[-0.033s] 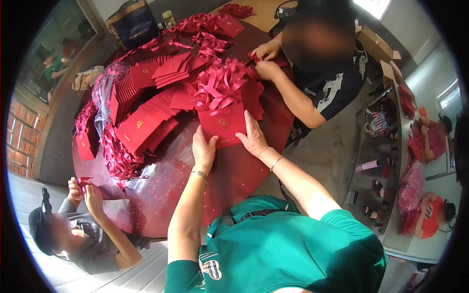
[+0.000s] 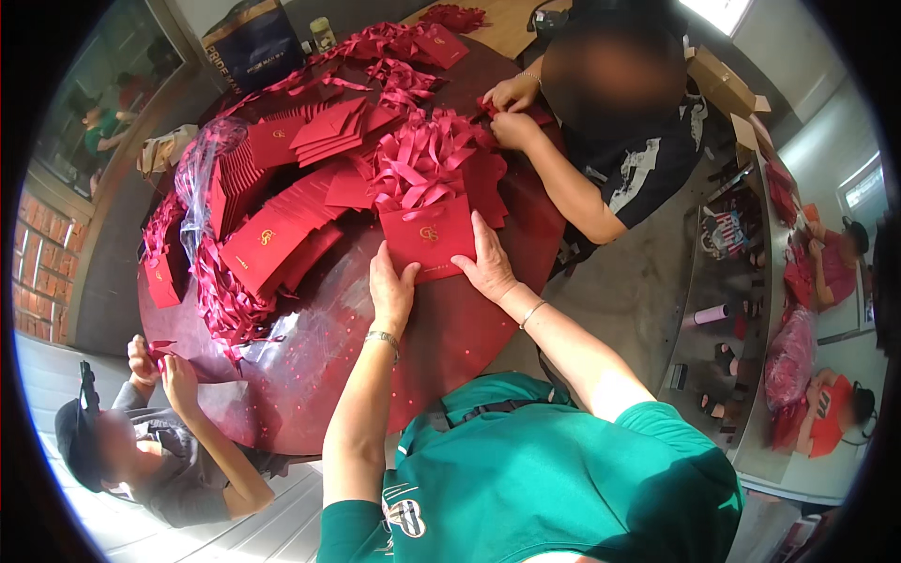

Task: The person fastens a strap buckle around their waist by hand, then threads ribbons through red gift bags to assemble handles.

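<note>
Between my two hands stands a red paper gift bag (image 2: 429, 246) with a small gold emblem on its front. My left hand (image 2: 391, 289) grips its lower left edge, the thumb on the front. At the right edge my right hand (image 2: 485, 261) holds it with the fingers stretched along the side and the thumb on the front. Right behind the bag lies a heap of shiny red ribbon handles (image 2: 422, 164), which hides what is under it. Stacked red bags (image 2: 272, 239) fan out to the left of my left hand.
The dark red round table (image 2: 361, 333) carries more ribbon bundles and a clear plastic bag (image 2: 199, 178). A co-worker's hands (image 2: 513, 113) handle red material at the far right; another person's hands (image 2: 167, 369) hold a red piece at the left. A navy bag (image 2: 258, 47) stands behind.
</note>
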Demonstrator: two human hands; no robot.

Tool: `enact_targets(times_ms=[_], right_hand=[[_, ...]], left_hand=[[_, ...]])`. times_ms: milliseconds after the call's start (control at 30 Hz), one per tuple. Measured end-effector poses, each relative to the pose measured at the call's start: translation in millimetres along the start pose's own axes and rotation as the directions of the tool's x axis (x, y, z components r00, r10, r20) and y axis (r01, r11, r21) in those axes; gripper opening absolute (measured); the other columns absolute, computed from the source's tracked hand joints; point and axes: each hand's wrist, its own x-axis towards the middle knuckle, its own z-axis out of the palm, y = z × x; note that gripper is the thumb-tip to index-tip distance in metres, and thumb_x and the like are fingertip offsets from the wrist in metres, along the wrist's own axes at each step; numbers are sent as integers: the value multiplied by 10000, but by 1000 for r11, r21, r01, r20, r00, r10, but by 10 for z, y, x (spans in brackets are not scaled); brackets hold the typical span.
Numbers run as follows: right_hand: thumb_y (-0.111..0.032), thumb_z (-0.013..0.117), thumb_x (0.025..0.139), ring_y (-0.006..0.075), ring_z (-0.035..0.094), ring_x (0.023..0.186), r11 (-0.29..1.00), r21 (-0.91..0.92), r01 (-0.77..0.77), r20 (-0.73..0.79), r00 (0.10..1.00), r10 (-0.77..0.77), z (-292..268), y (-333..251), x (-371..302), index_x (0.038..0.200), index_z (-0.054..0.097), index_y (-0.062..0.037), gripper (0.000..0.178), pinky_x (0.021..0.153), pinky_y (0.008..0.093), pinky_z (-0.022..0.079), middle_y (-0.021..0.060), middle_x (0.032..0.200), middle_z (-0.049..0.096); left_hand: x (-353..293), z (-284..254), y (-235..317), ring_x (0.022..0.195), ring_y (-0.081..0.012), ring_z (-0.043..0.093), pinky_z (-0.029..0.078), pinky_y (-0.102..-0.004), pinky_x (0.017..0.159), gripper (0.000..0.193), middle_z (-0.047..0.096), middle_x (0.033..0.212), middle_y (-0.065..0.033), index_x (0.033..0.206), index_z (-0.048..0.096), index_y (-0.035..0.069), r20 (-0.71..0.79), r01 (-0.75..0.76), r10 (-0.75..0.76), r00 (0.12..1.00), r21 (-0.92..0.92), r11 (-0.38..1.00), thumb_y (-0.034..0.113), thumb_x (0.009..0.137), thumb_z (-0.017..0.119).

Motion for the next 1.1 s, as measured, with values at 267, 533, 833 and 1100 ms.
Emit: enact_targets(times_ms=[267,533,833,1100], right_hand=[[-299,727,794,433,395,1273,1000,10,-17,-16,1000,17,-60,-123,-159,1442,207,54,903,1073,452,337,290,1408,360],[-279,618,900,383,457,1231,997,25,-73,-146,986,76,-165,-79,-218,1455,223,5,738,1038,427,377,249,1408,382],[-334,537,944,354,415,1296,981,38,-189,-179,965,193,-344,219,208,1418,322,13,626,1069,406,344,237,1408,411],[-210,510,922,350,461,1252,973,10,-230,-198,953,228,-316,823,1280,1329,437,28,478,1068,391,349,233,1325,498]], left_hand=[[-306,-42,24,1138,-408,477,404,-437,985,849,482,1237,-255,1412,270,-45,20,-109,109,994,-1,994,113,735,756],[-325,-76,126,1210,-383,432,367,-416,1037,872,443,1286,-244,1415,261,-51,28,-39,39,999,-23,999,116,729,772],[-189,-117,231,1202,-396,452,379,-429,1029,1000,463,1285,-269,1437,207,-62,37,72,-72,997,22,997,150,676,820],[149,-170,307,875,-326,640,520,-383,815,686,635,1026,-198,1235,501,-43,238,286,-229,944,-244,927,71,638,819]])
